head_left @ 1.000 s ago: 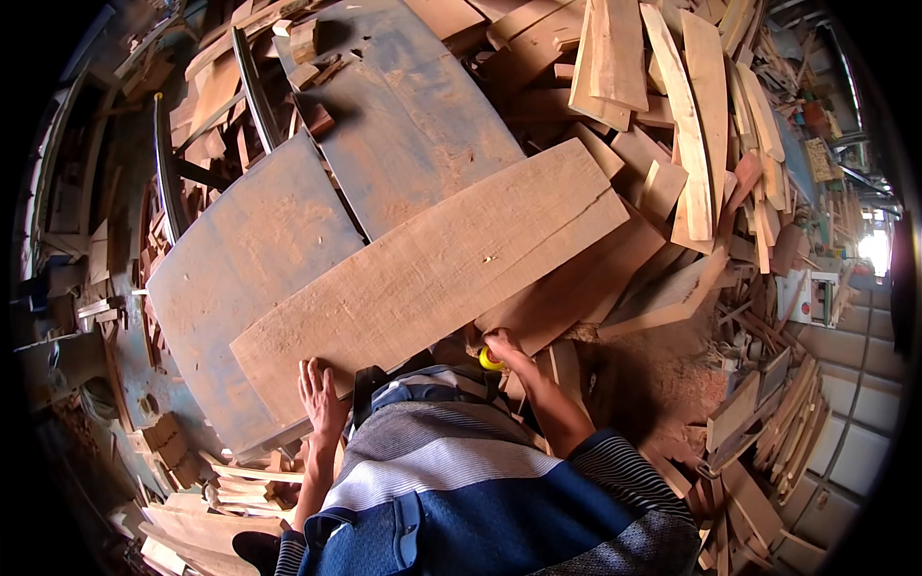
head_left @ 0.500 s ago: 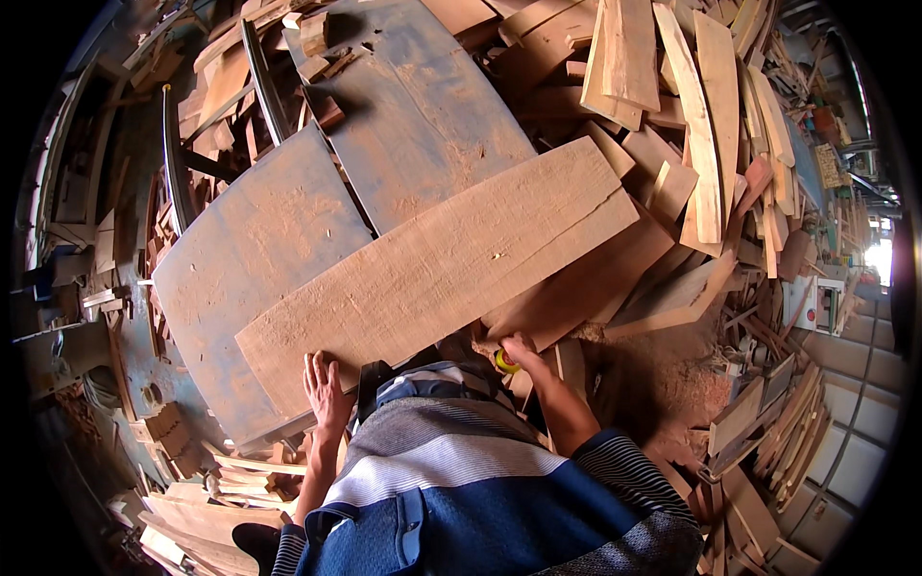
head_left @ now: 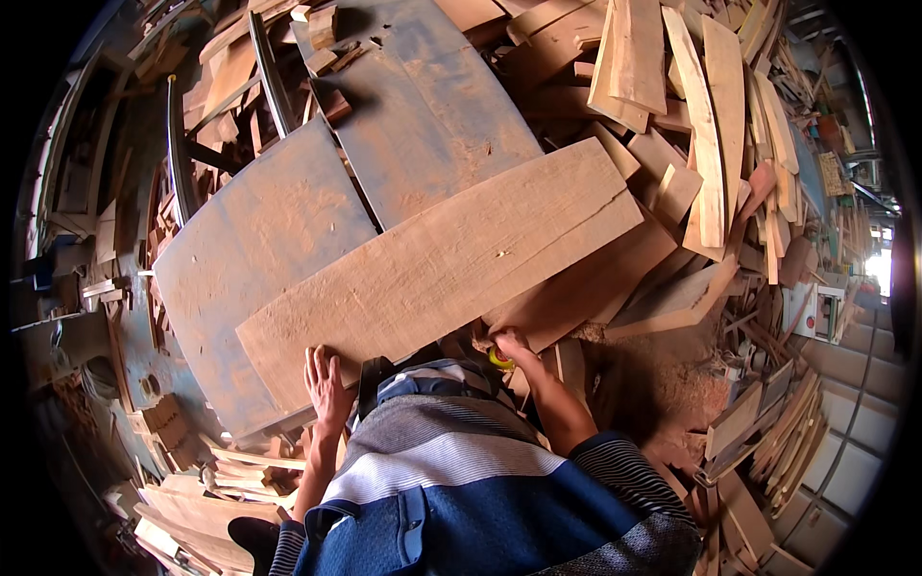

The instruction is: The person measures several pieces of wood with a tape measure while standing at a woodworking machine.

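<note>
A wide, rough-sawn wooden plank [head_left: 437, 274] lies slantwise across a dusty metal machine table [head_left: 259, 230], its right end reaching past the table over other boards. My left hand [head_left: 326, 386] rests on the plank's near edge by its left end, fingers stretched out and holding nothing. Beside my waist, just below the plank's near edge, my right hand [head_left: 514, 344] is closed around a small yellow tape measure [head_left: 500, 358]. The hand covers part of the tape measure, and no drawn-out blade shows.
Long pale boards [head_left: 713, 134] lean in a heap at the far right. A darker board [head_left: 586, 283] sits under the plank's right end. Offcuts [head_left: 323, 27] lie on the table's far part. Sawdust [head_left: 687, 394] covers the ground at right, and more planks [head_left: 197, 518] are stacked at the near left.
The view has shifted very slightly. My right hand has moved a touch to the left with the tape measure; the left hand stays at the plank's edge.
</note>
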Available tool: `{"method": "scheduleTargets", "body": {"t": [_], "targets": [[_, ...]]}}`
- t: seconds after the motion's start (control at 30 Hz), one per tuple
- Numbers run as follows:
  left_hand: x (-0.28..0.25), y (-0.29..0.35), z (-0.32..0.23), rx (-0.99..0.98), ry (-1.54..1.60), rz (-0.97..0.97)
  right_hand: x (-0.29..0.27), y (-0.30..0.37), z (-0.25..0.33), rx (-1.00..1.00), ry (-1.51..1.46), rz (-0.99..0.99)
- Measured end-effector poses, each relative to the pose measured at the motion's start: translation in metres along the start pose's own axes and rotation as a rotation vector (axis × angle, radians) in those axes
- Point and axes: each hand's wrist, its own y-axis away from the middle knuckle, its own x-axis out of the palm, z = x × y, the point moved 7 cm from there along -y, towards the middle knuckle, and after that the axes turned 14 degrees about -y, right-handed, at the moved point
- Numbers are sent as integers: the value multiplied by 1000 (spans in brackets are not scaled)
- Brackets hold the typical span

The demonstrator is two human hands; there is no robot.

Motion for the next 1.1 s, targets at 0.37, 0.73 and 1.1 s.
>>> {"method": "scheduleTargets", "body": {"t": [0.37, 0.73, 1.1], "targets": [[2, 9, 8, -51, -6, 30, -16, 43, 39, -20, -115, -155], [-10, 4, 6, -76, 39, 98, 5, 51, 42, 330, -1094, 226], [-8, 3, 4, -79, 47, 40, -11, 81, 65, 430, -822, -47]]}}
